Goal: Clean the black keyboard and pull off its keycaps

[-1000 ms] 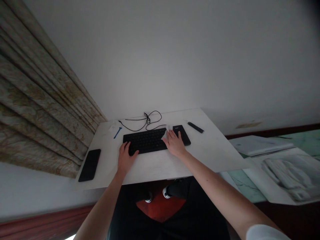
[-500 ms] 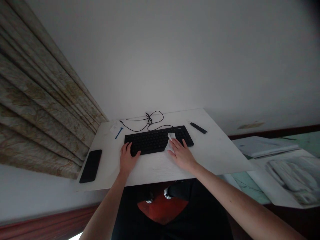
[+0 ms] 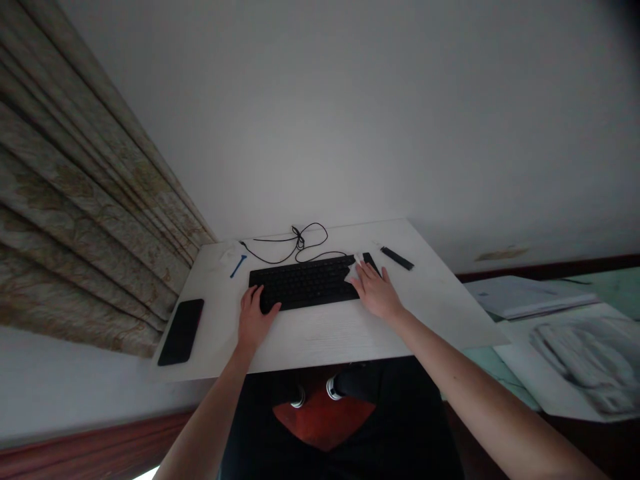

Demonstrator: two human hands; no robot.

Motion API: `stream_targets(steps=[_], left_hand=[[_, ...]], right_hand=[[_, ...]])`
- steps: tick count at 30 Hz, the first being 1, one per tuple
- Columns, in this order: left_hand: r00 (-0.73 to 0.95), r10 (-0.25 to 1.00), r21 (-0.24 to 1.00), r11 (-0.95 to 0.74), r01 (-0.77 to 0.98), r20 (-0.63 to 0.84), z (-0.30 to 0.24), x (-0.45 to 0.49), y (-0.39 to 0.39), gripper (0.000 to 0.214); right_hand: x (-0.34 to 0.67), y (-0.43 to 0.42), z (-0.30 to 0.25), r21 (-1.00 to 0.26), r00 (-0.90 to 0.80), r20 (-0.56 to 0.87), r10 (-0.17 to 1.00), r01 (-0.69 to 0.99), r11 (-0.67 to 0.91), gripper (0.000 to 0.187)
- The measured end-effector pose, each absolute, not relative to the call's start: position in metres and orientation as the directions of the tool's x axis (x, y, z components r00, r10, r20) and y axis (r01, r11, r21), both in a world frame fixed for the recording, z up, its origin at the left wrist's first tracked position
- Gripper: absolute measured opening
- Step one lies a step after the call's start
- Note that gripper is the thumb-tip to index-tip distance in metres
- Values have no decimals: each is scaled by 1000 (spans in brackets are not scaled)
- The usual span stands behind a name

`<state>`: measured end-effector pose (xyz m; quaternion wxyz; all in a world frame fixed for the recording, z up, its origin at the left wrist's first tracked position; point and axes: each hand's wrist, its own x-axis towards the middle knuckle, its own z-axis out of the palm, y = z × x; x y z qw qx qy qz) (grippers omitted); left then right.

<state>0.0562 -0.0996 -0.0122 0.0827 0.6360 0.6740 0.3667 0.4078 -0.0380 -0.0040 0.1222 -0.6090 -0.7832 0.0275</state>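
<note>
Right hand [image 3: 375, 291]: shifted along the keyboard [image 3: 305, 283] since the prior view, from the middle-right keys to the far right end. White tissue [image 3: 354, 270] carried along with it, now bunched under the fingertips at the keyboard's top right corner. Hand palm-down and open, fingers extended and spread; tissue pressed flat under the fingers, no closed grip. Left hand [image 3: 256, 312]: essentially unmoved, palm-down and open, fingers resting on the keyboard's left near edge, nothing held.

Just past the right fingertips: black stick [image 3: 397, 258], near the keyboard but not touching it. Ahead of both hands: looped black cable [image 3: 300, 243], knotted, trailing toward the keyboard's back edge. Ahead of the left hand: blue pick [image 3: 238, 266], with paper scrap [image 3: 230, 254] just beside it. Farther left of the left hand: black phone [image 3: 181, 331], lying flat. Under both hands: white desk [image 3: 325, 340]. Well right of the right hand, beyond the desk edge: folder [image 3: 530, 297] and a sheet [image 3: 585, 360] printed with folded cloth. Far left: curtain [image 3: 75, 187].

Brands and writing: none legible on keyboard, stick, phone or folder.
</note>
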Motion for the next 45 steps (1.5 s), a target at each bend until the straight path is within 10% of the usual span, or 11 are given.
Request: stream_targets(steps=[13,21,35,45], left_hand=[[-172,919,588,-77,806,356,-10,58,-100,63],[-175,913,591,-85,802,369,-10,57,-100,62],[-148,908,540,-96,836,391,-14,57,-99,61],[-152,919,545,-78,835,364,-11,56,-100,61]], right_hand=[[417,-46,13,-266,-502,183,845,802,534,41],[390,10,24,-347,-206,342,917,879,326,36],[395,-70,1,-137,-510,186,840,833,537,62],[374,-3,11,-165,-366,107,924,910,380,62]])
